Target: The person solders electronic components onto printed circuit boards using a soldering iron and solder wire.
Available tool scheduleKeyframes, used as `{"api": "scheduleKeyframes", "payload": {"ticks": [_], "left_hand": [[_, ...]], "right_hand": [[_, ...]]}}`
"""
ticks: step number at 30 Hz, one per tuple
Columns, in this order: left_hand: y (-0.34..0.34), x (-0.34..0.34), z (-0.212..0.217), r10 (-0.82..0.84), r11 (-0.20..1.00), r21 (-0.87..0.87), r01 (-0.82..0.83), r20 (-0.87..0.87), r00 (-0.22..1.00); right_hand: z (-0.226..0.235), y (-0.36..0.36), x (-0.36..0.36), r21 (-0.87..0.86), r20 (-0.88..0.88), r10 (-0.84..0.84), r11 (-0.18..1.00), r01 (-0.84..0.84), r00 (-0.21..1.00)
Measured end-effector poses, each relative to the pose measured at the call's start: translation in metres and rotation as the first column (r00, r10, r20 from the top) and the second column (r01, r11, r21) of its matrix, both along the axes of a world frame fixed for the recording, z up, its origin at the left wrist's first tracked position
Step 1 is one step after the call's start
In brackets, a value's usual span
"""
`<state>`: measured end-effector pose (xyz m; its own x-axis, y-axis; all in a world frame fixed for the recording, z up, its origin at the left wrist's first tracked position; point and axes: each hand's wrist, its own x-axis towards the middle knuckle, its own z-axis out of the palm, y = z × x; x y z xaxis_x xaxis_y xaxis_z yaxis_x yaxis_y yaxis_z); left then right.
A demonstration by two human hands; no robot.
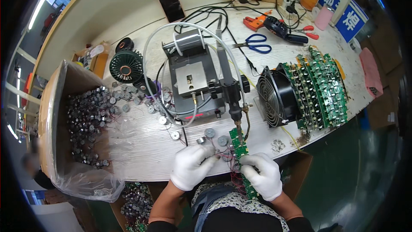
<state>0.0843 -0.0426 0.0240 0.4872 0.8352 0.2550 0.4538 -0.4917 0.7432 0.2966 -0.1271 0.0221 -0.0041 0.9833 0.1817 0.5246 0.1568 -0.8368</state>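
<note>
Both my hands wear white gloves. My right hand is closed on a long strip of green circuit boards, which runs from under the soldering tip down over the table's front edge. Left of the strip, my left hand is closed in a pinch beside thin dark-red wires; what it pinches is too small to make out. Small round motors with wires lie just beyond my left fingers. The soldering iron, clamped on a stand, points down with its tip at the strip's far end.
A solder feeder stands behind my hands. A box of motors is at left, near a small green fan. On the right are a black fan and stacked circuit boards. Blue-handled scissors and cables lie farther back.
</note>
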Motion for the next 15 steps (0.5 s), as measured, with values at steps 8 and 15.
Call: {"api": "scheduleKeyframes", "payload": {"ticks": [8, 15], "left_hand": [[-0.009, 0.018, -0.017, -0.028, 0.856, 0.504, 0.114, -0.174, 0.984], [-0.025, 0.016, -0.016, -0.005, 0.970, 0.241, 0.024, -0.079, 0.997]], "right_hand": [[-0.004, 0.000, 0.006, -0.035, -0.248, 0.000, 0.999, -0.009, 0.969], [-0.003, 0.000, 0.001, -0.089, -0.157, -0.032, 0.996, 0.018, 0.987]]}}
